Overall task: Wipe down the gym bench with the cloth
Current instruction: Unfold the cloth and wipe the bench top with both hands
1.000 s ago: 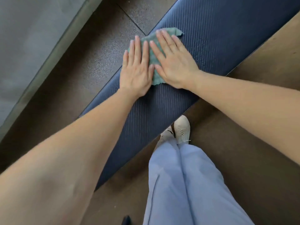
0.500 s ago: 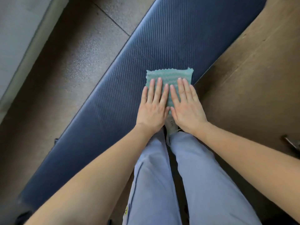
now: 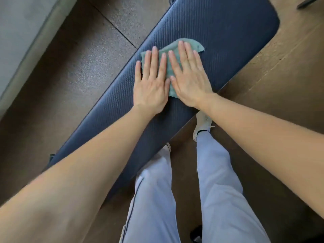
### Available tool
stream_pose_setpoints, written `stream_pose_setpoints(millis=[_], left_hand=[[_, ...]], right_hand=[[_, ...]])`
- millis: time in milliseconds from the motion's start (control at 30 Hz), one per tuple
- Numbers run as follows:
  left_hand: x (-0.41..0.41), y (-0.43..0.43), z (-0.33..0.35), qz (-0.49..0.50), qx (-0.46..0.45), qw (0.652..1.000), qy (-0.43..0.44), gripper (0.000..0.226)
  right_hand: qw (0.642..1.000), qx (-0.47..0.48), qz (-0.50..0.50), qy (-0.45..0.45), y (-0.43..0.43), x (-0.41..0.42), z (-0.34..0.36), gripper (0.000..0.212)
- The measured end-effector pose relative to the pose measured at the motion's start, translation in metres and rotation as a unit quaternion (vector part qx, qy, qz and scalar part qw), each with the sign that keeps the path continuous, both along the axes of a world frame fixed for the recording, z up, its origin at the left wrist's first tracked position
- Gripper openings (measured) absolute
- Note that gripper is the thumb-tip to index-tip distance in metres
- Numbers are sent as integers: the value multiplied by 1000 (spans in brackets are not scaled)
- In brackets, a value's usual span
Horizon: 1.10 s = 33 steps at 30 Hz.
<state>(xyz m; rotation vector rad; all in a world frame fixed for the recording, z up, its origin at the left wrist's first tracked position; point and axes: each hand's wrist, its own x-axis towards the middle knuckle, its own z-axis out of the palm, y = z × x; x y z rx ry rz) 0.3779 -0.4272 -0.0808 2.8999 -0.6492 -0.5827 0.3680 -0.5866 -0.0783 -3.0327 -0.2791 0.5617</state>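
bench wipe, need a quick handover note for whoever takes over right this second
Left hand: flat, palm down, fingers spread, pressing the left part of the cloth onto the pad. No grip.
Right hand: flat as well, pressing the right part of the cloth beside the left hand.
Cloth: green, somewhat bunched, on the upper half of the bench pad, near its far long edge.
Done: cannot tell which parts are already wiped; no clear wet trail shows.
Left: to be safe, cover the whole pad, including the rounded end beyond the cloth and the long stretch under the left forearm.
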Motion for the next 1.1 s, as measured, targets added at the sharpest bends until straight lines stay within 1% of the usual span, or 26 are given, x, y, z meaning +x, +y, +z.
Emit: stream_pose_setpoints(millis=[67,133,233,300,467,567,700,800,900,967,1100], left_hand=[[44,-7,-2,3,2,1000,-12,66],[69,-13,-2,10,3,1000,-10,67],[66,-24,-1,32,16,999,-17,67],[47,-31,1,31,21,999,-13,67],[-31,-52,7,-10,12,1000,28,68],[-81,-73,14,-27,12,998,62,70],[-112,-99,23,-30,17,994,100,64],[-98,-101,23,-27,29,995,96,63],[-61,-98,17,-6,45,997,69,65],[-27,-97,15,11,51,998,45,65],[56,-97,9,53,64,996,15,68]], right_hand=[[1000,-8,19,-21,-12,45,0,65],[999,-13,32,-29,-23,71,2,65],[999,-21,37,-32,-31,70,3,65],[999,-28,31,-28,-33,48,4,65],[999,-14,-20,39,-50,-37,15,70],[995,-7,-70,71,-63,-91,23,72],[986,5,-138,94,-72,-116,29,69],[985,29,-138,99,-73,-101,26,69],[990,58,-94,87,-83,-66,20,69],[995,62,-52,66,-89,-30,16,68],[998,65,11,24,-98,69,6,67]])
